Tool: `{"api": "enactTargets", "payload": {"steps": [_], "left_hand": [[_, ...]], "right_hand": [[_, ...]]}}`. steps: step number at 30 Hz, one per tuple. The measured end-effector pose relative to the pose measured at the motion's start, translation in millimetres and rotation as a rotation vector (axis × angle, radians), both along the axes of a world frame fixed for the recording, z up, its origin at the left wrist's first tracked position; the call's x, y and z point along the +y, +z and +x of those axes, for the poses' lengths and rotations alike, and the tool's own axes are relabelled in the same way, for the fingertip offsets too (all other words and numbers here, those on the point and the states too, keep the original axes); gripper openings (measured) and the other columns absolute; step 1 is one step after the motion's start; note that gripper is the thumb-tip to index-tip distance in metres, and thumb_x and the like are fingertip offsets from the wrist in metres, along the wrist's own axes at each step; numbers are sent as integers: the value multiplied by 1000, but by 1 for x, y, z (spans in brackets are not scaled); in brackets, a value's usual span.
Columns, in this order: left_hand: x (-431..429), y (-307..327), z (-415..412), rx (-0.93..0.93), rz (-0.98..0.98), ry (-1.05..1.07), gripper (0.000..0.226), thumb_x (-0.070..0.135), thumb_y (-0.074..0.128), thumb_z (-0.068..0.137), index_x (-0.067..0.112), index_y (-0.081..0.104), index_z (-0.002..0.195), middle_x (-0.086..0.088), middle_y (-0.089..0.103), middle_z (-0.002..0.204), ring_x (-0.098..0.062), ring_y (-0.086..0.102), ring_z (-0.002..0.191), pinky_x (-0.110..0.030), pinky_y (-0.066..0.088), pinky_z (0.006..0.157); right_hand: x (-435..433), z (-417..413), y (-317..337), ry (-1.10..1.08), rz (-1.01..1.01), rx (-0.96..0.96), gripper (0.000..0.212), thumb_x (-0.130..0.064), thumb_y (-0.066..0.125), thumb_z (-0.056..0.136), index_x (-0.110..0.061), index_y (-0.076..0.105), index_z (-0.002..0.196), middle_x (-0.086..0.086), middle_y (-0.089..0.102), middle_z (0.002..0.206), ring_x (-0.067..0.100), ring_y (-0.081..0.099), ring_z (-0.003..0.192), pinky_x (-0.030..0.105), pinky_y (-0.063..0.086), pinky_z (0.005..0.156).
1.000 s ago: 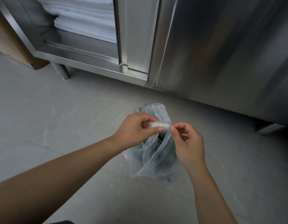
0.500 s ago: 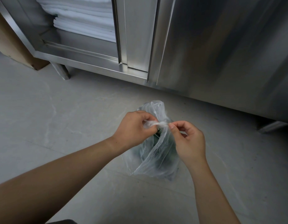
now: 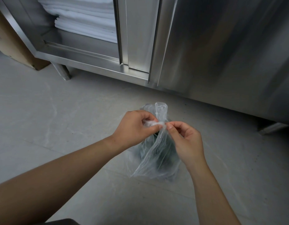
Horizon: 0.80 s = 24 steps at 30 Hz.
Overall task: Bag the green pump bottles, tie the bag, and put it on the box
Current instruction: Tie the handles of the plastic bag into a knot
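On floor at centre: clear bag (image 3: 156, 159), dark bottles inside. Left hand (image 3: 134, 129) pinches twisted neck at 9 o'clock, right hand (image 3: 186, 140) pinches it at 3. Neck strand runs 9–3 between hands; free loop (image 3: 160, 109) at 12. Knot unfinished, likely.

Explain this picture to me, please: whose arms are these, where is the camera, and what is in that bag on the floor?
No machine here: a person wears a camera on the head, looking down at their own hands. The left hand and right hand pinch the twisted top of a clear plastic bag standing on the grey floor. Dark shapes show inside; they are too blurred to name. Behind is a steel cabinet holding folded white cloths, with a cardboard box at far left.
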<state>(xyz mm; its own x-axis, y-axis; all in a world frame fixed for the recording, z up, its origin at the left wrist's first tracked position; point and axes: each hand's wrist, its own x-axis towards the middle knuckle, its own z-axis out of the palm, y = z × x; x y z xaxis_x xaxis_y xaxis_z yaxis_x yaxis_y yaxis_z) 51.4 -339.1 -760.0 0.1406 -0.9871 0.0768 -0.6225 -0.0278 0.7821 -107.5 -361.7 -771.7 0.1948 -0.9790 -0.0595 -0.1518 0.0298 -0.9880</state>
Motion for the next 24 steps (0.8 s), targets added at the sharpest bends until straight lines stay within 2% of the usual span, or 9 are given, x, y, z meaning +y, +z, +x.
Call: {"api": "enactTargets", "payload": {"steps": [4,7,15,20,22,24], "left_hand": [[1,-1,1,2,-4,-8,13,34,72,77,23,71,83,17,66,73,5,60,72,-8,45,61],[2,0,2,15,-19,-26,8,29,71,78,24,71,84,19,64,74,5,60,73,-6,44,61],[3,1,5,-17,-16,-81,14,25,69,80,22,73,92,22,61,75,8,57,74,-5,41,62],[2,2,8,19,-1,-84,14,24,69,80,23,73,93,22,63,77,5,59,72,-7,42,62],[3,2,8,64,2,-80,15,27,71,79,25,73,93,16,67,82,-1,61,75,-14,48,65],[4,4,7,104,13,-75,19,32,72,77,26,73,94,13,69,86,-4,63,77,-20,52,69]], "right_hand": [[0,1,0,1,4,-16,15,-19,67,83,-31,70,74,-8,72,79,11,66,81,21,49,71],[1,2,1,6,-33,10,9,-23,72,77,-31,69,76,-12,69,75,5,62,74,16,49,65],[-2,-2,-2,-121,-97,103,19,-18,68,82,-30,66,67,-15,67,67,-4,59,64,6,44,59],[-1,1,-4,-116,-59,68,20,-16,64,85,-28,63,69,-10,68,71,11,64,74,17,49,68],[1,3,-3,-120,-45,47,19,-16,64,85,-28,64,70,-8,68,74,16,64,77,24,51,71],[1,2,-1,-121,-43,35,19,-16,64,85,-28,64,70,-7,69,75,17,65,78,25,51,72]]}}
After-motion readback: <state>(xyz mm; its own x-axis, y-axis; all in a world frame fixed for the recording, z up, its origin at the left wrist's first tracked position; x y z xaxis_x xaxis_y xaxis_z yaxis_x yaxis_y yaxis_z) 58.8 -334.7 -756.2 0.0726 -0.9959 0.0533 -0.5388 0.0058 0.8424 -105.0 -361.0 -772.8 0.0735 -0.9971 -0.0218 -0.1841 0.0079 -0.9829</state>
